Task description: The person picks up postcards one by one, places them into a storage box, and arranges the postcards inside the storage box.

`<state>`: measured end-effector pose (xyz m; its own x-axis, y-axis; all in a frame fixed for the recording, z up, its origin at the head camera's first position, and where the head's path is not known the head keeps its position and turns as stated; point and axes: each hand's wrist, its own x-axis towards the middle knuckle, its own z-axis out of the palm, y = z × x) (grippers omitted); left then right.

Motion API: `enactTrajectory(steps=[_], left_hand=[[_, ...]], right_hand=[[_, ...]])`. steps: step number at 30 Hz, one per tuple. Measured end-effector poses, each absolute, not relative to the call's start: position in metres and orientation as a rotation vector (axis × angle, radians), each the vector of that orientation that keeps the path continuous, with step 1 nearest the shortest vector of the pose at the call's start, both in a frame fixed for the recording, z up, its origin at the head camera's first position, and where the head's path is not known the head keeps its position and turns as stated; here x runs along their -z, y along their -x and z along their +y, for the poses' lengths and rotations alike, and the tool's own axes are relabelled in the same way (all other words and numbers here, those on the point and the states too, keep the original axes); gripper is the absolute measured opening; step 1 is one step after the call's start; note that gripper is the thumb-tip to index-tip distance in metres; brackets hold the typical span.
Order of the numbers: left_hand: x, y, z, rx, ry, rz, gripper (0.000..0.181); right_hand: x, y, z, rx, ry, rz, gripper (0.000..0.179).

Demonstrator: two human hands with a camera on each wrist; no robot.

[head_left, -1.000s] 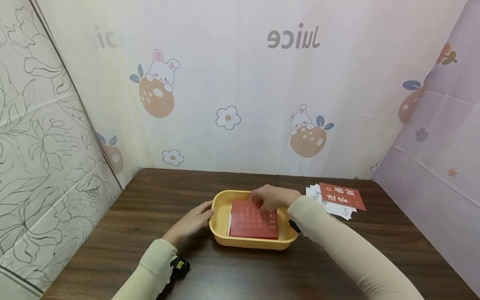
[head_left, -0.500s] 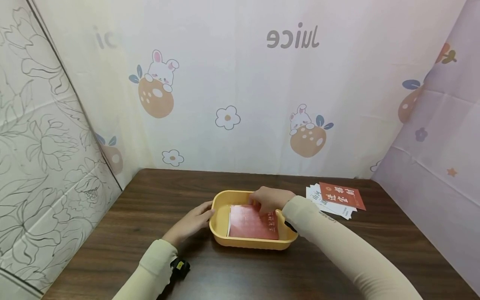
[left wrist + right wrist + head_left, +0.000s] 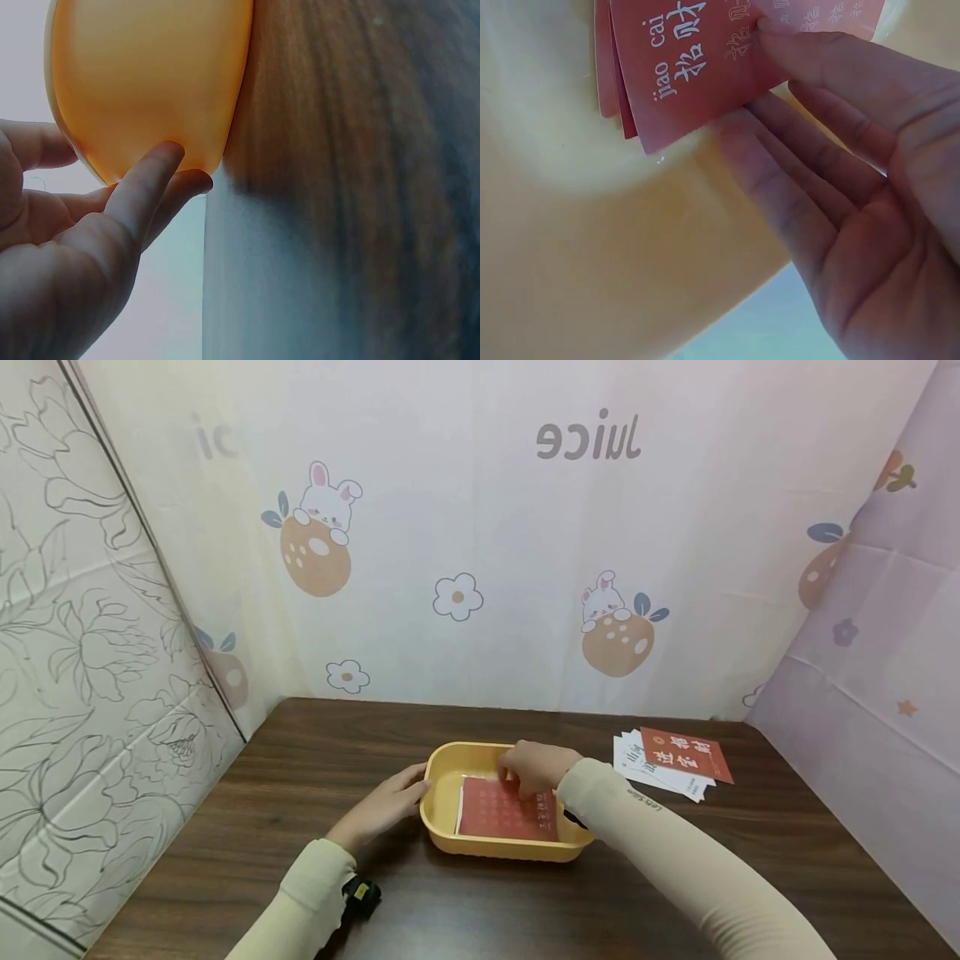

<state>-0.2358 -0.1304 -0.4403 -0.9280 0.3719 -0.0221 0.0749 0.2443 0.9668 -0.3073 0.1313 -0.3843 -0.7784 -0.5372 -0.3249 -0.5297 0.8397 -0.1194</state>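
A yellow plastic basin (image 3: 450, 777) sits on the table, and my left hand (image 3: 386, 802) grips its left end. In the left wrist view, fingertips (image 3: 169, 154) press the basin's outer wall while another finger bends at the rim. My right hand (image 3: 534, 767) reaches into the basin and pinches the edge of a red card (image 3: 502, 810) printed with white Chinese characters. The right wrist view shows the thumb on top of this card (image 3: 675, 82) and the other fingers beneath its edge. More red cards (image 3: 607, 82) lie under it, and a white edge peeks out on the left.
At the back right of the dark wooden table (image 3: 337, 743), another red card (image 3: 686, 756) lies over several fanned white cards (image 3: 663, 777). A patterned curtain (image 3: 465, 527) hangs behind the table, with further sheets at both sides.
My right hand has drawn slightly left and toward me, and the red card's far edge has dropped lower in the basin. My left hand stays at the basin's end.
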Motion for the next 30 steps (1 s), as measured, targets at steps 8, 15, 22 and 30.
enactTrajectory(steps=[8,15,22,30], left_hand=[[0.440,0.235,-0.130,-1.736,-0.414,2.271,0.050],[0.440,0.235,-0.130,-1.738,-0.411,2.274,0.050],[0.441,0.237,-0.131,-1.739,-0.414,2.266,0.050],[0.440,0.237,-0.131,-1.723,-0.415,2.275,0.052]], right_hand=[[0.379,0.306,0.136,0.008,0.796,2.684,0.029],[0.364,0.312,0.150,0.154,0.801,2.641,0.034],[0.351,0.327,0.186,0.459,0.867,2.557,0.034],[0.344,0.342,0.241,0.713,0.842,2.575,0.033]])
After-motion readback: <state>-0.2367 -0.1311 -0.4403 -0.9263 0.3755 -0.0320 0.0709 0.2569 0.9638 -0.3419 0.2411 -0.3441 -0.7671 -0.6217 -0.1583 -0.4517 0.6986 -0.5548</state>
